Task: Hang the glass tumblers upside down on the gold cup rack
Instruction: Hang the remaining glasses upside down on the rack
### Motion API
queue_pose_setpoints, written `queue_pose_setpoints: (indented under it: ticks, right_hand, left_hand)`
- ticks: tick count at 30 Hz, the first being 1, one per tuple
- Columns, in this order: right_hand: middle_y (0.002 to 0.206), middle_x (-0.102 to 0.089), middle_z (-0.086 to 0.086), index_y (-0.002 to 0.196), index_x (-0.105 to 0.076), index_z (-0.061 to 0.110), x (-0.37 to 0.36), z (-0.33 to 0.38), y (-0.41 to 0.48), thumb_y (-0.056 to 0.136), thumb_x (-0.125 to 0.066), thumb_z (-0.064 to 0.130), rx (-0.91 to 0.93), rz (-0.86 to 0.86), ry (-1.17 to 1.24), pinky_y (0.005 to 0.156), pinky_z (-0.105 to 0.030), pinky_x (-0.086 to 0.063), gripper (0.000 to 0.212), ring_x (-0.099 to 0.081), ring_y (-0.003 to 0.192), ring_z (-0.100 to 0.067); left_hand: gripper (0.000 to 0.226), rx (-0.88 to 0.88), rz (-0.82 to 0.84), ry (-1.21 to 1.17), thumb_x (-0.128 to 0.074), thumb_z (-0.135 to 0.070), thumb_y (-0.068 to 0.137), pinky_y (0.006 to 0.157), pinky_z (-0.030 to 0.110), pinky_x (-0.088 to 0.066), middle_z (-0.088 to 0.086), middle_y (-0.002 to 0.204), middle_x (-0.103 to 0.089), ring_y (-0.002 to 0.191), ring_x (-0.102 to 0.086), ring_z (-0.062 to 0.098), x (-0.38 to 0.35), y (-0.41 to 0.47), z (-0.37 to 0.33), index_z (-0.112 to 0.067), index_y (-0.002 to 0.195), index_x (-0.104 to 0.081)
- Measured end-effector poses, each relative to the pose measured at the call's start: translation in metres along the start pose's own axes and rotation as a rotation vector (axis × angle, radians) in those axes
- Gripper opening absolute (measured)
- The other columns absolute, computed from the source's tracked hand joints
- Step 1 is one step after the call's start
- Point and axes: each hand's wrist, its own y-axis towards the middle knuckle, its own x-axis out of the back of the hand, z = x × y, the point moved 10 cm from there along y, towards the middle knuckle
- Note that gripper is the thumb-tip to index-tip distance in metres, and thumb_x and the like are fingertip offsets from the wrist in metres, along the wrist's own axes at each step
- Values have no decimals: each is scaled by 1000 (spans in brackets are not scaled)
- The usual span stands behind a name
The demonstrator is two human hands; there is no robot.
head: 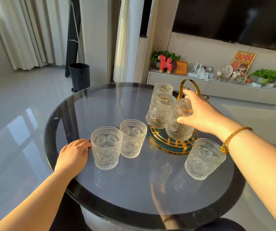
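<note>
Wall-mounted TV (234,19), pale curtains (25,30), glossy floor (17,97), sunlit.

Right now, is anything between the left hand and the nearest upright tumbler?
Nothing visible. The left hand rests on the glass table with its fingertips right at the side of the nearest upright tumbler. A second tumbler stands on its far side.

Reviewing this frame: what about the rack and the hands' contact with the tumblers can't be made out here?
Head view only:
- gold cup rack: its pegs and far side are hidden by the three upside-down tumblers and the right hand.
- Tumbler under the right hand: whether it's seated is unclear.
- Left hand: fingertips hidden behind the nearest upright tumbler.
</note>
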Motion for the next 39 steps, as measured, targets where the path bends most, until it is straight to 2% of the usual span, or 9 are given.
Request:
queue_pose_setpoints:
  ticks: [5,12,20,24,27,30,33,37,39]
  right_hand:
    - [149,-25,-7,138,-17,19,-13,-9,-1,71,-69,24,-37,15,37,108,-37,-24,85,-25,135,-27]
    - [147,-29,-4,138,-15,24,-14,-12,-3,74,-65,27,-31,-51,47,105,-40,-29,81,-29,132,-27]
    - [144,-35,-7,137,-19,21,-10,-14,-6,72,-67,31,-48,-138,49,104,-40,-30,82,-32,130,-28]
    - [141,-38,-8,134,-26,18,1,-6,-19,72,-65,36,-40,-251,-47,104,-34,-20,76,-24,130,-27]
    - [136,-43,-10,129,-36,13,3,24,-43,72,-65,34,78,-388,-95,101,-29,-9,68,-22,131,-31]
    - [122,-54,-18,119,-48,3,-21,66,-66,65,-70,26,240,-380,-14,100,-30,-14,63,-39,120,-40]
    - [113,-58,-21,113,-51,-2,-59,92,-80,62,-67,23,297,-323,182,97,-26,-24,60,-50,108,-34]
    - [114,-46,-2,121,-42,9,-127,99,-97,64,-73,20,132,-230,607,97,-6,-22,66,-42,110,-15]
    - [118,-40,5,124,-35,16,-159,103,-104,65,-73,23,42,-207,713,99,-8,-22,71,-40,117,-13]
  left_hand:
    - [33,13,2,-15,-34,-19,93,110,43,-29,4,134,-51,126,-41,28,-1,-1,1,-16,119,-54]
    - [33,9,0,-17,-36,-20,92,109,43,-29,6,133,-52,125,-43,28,-1,-2,0,-15,120,-53]
    - [33,5,-7,-24,-37,-21,92,109,43,-30,6,133,-52,125,-43,29,-1,-2,0,-15,120,-53]
    - [32,-7,-23,-41,-37,-20,92,109,44,-31,6,132,-53,124,-44,29,0,-2,1,-15,119,-54]
    - [35,-54,24,-13,-35,-25,93,113,42,-24,3,139,-46,130,-37,25,-5,-4,0,-18,124,-48]
    - [43,-108,140,90,-30,-34,93,116,36,-7,-2,150,-27,140,-18,18,-16,-8,5,-24,134,-31]
    - [45,-108,155,147,-27,-38,92,116,34,-3,-5,152,-20,141,-12,16,-14,-14,12,-28,136,-25]
    - [42,-82,86,124,-28,-37,92,116,36,-6,-5,150,-26,140,-17,16,-6,-18,12,-29,133,-33]
    - [39,-62,41,88,-30,-35,92,116,36,-10,-5,147,-33,138,-23,17,-2,-18,14,-28,129,-40]
